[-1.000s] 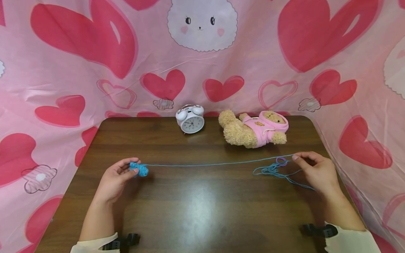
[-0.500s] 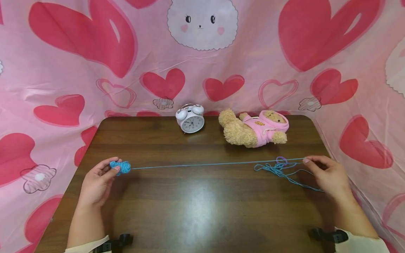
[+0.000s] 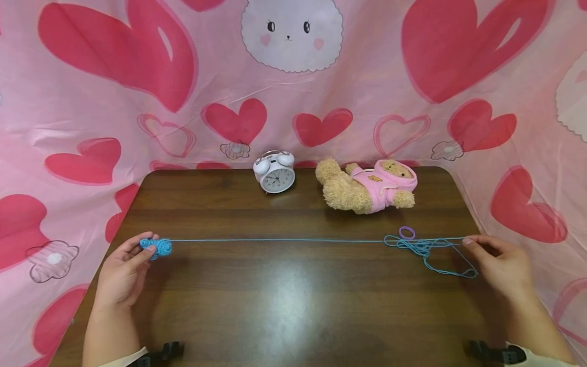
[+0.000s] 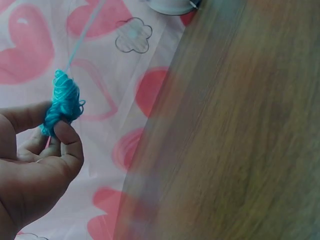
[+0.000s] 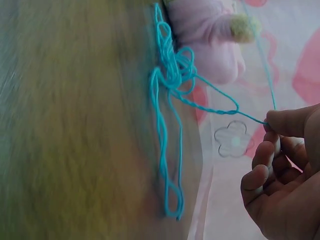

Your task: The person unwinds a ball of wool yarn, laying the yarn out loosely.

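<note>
Between the thumb and fingers of my left hand (image 3: 121,272) I hold a small wound bundle of blue yarn (image 3: 158,247), seen close up in the left wrist view as a blue bundle (image 4: 65,100). From it a taut blue strand (image 3: 275,239) runs across above the table to my right hand (image 3: 506,265). The right thumb and fingertips pinch that strand at the table's right side. Beside the right hand, a loose tangle of blue yarn (image 3: 419,247) lies on the table, and the right wrist view shows its loops (image 5: 172,75) joined to the pinched strand. A purple ring (image 3: 406,233) lies just behind the tangle.
A white alarm clock (image 3: 277,173) stands at the back of the brown table (image 3: 257,300). To its right a teddy bear (image 3: 367,186) in a pink hoodie lies on its back. Pink heart-patterned cloth (image 3: 220,66) hangs behind and along both sides.
Both hands have moved apart, the left hand to the left with the bundle, the right hand to the right. The strand between them has lengthened, and the loose tangle has shifted right, clear of the ring.
</note>
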Motion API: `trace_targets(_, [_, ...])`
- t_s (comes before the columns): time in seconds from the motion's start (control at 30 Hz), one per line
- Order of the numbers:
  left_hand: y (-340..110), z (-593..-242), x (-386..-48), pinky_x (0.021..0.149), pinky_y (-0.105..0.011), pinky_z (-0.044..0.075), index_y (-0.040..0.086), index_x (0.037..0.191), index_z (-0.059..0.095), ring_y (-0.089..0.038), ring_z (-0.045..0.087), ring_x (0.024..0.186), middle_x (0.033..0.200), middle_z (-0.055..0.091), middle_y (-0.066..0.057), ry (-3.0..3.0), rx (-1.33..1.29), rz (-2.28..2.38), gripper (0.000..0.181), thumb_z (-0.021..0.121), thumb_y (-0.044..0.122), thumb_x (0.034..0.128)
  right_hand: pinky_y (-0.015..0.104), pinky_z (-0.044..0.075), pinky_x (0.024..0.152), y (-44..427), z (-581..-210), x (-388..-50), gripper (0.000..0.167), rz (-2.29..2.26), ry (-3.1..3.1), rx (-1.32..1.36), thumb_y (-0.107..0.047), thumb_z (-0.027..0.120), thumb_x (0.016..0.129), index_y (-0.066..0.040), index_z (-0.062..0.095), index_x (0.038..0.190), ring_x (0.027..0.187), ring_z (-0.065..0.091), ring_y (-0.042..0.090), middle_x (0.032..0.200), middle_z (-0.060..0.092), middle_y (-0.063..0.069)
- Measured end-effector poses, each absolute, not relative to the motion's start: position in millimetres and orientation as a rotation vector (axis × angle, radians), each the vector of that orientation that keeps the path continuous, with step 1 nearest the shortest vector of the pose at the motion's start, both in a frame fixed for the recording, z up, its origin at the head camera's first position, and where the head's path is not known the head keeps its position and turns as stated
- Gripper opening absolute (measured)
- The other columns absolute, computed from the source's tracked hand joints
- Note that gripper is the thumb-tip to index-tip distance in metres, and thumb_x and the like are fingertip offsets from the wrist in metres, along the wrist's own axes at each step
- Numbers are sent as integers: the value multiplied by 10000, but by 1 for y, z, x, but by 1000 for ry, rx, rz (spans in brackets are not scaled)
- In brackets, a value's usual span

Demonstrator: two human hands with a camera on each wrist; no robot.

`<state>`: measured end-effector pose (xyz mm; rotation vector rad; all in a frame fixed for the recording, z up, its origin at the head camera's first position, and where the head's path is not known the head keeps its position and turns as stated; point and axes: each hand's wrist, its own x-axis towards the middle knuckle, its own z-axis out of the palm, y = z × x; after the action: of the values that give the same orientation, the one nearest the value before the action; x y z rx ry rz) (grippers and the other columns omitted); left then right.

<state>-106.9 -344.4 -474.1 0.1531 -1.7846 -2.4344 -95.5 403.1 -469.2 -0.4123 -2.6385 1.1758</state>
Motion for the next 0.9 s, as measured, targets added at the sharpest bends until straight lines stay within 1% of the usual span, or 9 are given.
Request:
trace_targets(0.07, [-346,-474,-106,853,-187,550,35,1261,695,-112,699,1065,1166,751,-35,-1735,144,-2442,336,550,-125,1003,80,394,658,409,-471,-93,167,1180,-2647,-432,-332,707,986,-185,779,1024,807,506,-157,791,613,-412])
trace_targets(0.27, [-351,-474,-106,829,-201,554,3,1234,689,-137,701,1047,1119,741,-79,-1545,135,-2470,332,526,-159,994,74,359,661,424,-479,-88,247,1085,-2721,-439,-353,689,994,-123,767,1036,831,455,-210,807,550,-476])
trace_targets(0.47, [-355,-471,-104,802,-217,560,-33,1212,690,-164,693,1000,1090,730,-109,-1397,116,-2499,322,498,-174,996,140,373,633,432,-485,-86,365,1031,-2781,-455,-367,686,992,-12,749,1048,772,443,-187,775,546,-447])
trace_targets(0.57, [-356,-470,-104,804,-227,563,-43,1205,691,-170,691,1009,1089,728,-116,-1339,134,-2515,306,501,-166,999,174,380,630,438,-489,-87,413,1031,-2818,-486,-382,684,993,20,744,1069,754,438,-171,773,550,-417])
trace_targets(0.73, [-359,-467,-104,763,-237,563,-54,1191,692,-180,700,992,1079,728,-127,-1284,190,-2494,276,524,-152,996,190,392,631,447,-496,-88,430,1057,-2849,-532,-386,691,990,33,751,1064,742,439,-157,765,571,-373])
trace_targets(0.8, [-359,-466,-104,742,-243,562,-61,1184,692,-189,706,959,1075,732,-135,-1253,214,-2483,266,533,-152,992,194,397,629,449,-499,-89,421,1061,-2856,-538,-384,694,988,28,757,1050,735,444,-145,757,584,-355])
trace_targets(0.9, [-360,-465,-104,699,-249,566,-69,1164,697,-205,713,863,1051,734,-141,-1184,264,-2467,249,547,-154,984,208,403,623,452,-503,-90,414,1043,-2870,-545,-388,695,984,19,764,1029,721,441,-134,745,584,-342])
